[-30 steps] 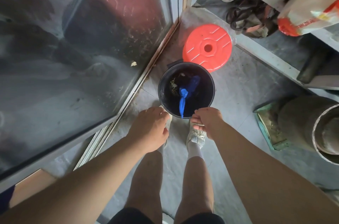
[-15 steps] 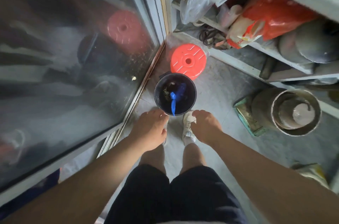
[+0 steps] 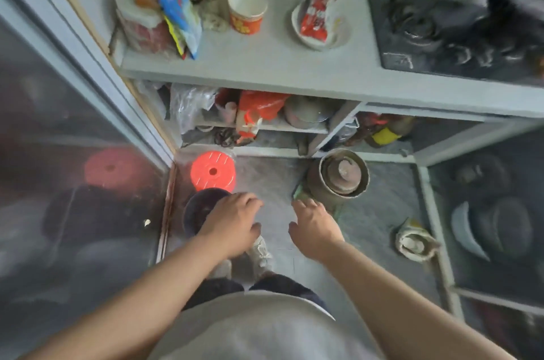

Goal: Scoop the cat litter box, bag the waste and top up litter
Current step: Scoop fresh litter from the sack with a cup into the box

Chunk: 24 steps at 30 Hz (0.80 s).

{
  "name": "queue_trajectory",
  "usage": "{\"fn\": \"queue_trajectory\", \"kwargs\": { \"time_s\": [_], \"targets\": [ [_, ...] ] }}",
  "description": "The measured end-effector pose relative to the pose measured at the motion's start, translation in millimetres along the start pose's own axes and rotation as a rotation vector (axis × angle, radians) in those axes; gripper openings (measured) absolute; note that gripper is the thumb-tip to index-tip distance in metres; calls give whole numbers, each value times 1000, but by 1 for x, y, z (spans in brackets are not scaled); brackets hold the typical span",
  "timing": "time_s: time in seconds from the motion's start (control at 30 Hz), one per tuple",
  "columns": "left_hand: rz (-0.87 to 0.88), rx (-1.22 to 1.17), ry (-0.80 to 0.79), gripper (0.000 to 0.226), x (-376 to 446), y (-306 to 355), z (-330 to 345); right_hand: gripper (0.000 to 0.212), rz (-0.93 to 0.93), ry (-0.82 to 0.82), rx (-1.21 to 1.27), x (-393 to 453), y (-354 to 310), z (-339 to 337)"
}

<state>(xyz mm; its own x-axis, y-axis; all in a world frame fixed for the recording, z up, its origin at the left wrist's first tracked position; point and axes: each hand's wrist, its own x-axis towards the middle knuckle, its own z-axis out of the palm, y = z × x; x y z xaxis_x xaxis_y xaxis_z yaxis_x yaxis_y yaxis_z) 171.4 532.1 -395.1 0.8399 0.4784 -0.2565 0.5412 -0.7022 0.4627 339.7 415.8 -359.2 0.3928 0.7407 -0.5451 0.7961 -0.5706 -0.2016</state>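
Note:
A black round bin (image 3: 197,209) stands on the grey floor in the corner by the glass door. My left hand (image 3: 234,222) hovers over its right half and hides its inside; the fingers are loosely spread and hold nothing. The blue bag seen inside it earlier is hidden now. My right hand (image 3: 315,228) is to the right of the bin, above bare floor, fingers apart and empty. A red round lid (image 3: 212,171) lies on the floor just beyond the bin.
A glass door (image 3: 73,183) runs along the left. A grey counter (image 3: 279,68) with cups, packets and a gas stove (image 3: 447,35) stands ahead, cluttered shelves beneath. A clay stove pot (image 3: 338,175) and a crumpled sack (image 3: 415,240) sit on the floor at right.
The view has risen and tilted up, showing the counter top. Both hands have lifted away from the bin's rim and opened; the blue bag has gone out of sight behind my left hand.

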Motion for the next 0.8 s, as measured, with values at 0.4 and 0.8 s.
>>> {"fn": "queue_trajectory", "kwargs": {
  "time_s": [0.4,0.8],
  "targets": [
    [518,223,-181,50,14,155,19,42,652,319,448,-203,105,48],
    [804,441,-313,51,0,339,115,46,935,444,734,-342,231,124]
  ]
}}
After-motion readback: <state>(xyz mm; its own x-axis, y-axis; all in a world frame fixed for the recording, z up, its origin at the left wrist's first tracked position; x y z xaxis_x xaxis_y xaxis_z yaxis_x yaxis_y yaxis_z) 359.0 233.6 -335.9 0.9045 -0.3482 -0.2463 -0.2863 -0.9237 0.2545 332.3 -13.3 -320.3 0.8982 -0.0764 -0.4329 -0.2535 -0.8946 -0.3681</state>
